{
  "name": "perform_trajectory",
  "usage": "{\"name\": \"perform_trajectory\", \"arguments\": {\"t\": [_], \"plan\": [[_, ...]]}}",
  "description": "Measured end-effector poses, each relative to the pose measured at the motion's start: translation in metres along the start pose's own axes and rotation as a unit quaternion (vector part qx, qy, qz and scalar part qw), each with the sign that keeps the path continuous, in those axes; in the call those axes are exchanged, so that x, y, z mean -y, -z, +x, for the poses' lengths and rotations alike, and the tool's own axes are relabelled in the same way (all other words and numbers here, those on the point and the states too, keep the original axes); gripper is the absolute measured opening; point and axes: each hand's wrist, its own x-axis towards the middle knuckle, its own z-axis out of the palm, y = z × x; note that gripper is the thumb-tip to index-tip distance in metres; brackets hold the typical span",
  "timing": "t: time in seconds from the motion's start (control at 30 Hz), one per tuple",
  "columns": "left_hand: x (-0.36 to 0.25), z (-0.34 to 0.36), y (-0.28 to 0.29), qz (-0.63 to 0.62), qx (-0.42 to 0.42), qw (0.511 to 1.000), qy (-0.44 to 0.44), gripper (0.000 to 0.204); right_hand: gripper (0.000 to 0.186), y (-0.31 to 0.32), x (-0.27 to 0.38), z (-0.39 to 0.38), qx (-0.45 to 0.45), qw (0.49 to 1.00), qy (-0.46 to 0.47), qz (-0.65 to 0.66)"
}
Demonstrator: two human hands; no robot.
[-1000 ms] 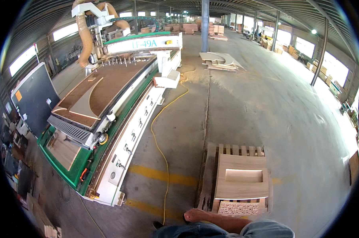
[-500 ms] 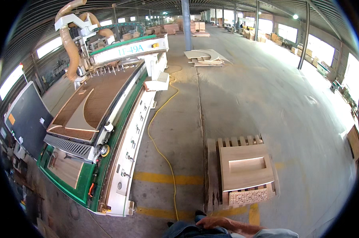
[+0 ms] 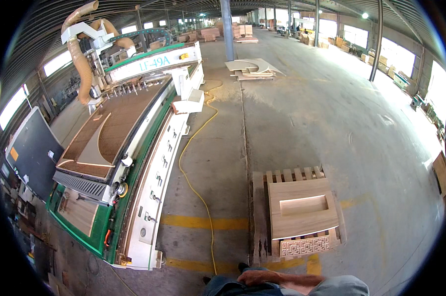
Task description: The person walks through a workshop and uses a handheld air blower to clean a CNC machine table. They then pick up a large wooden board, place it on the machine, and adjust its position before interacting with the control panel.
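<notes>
Recessed panel: light wood panel with a rectangular recess; lies flat on the slats of a wooden pallet, ahead of the wearer and right of centre.
Fretwork panel: narrow strip with a geometric pattern; lies at the pallet's near end, just beside the recessed panel, slats visible between.
Right hand: the hand is at the lower edge, in front of dark blue clothing; fingers appear curled together; whether they pinch anything is impossible to judge; both panels lie apart from it.
Left hand: outside the picture; condition unknown.
Work state: recess and fretwork appear fully formed, as a judgement; any finishing left on them is undeterminable; a curved grey piece looks cut out but not yet lifted off.
Machine: white-and-green machine at left; the curved piece lies on its brown bed; ribbed hose above.
Floor: yellow cable alongside the machine; stacked boards farther off, near a blue column.
</notes>
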Motion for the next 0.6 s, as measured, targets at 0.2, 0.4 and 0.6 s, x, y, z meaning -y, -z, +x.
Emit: {"name": "perform_trajectory", "arguments": {"t": [0.2, 0.4, 0.6], "plan": [[0.049, -0.056, -0.015, -0.001, -0.026, 0.997, 0.068, 0.035, 0.023, 0.009, -0.033, 0.016, -0.066, 0.990, 0.081, -0.090], [0.130, -0.160, -0.048, 0.006, 0.017, 0.978, 0.207, 0.035, 0.020, 0.010, -0.075, 0.057, 0.089, 0.987, 0.011, -0.133], [0.163, -0.207, -0.060, -0.011, 0.011, 0.951, 0.309, 0.035, 0.021, 0.017, -0.058, 0.100, 0.078, 0.931, -0.027, -0.356]]}}
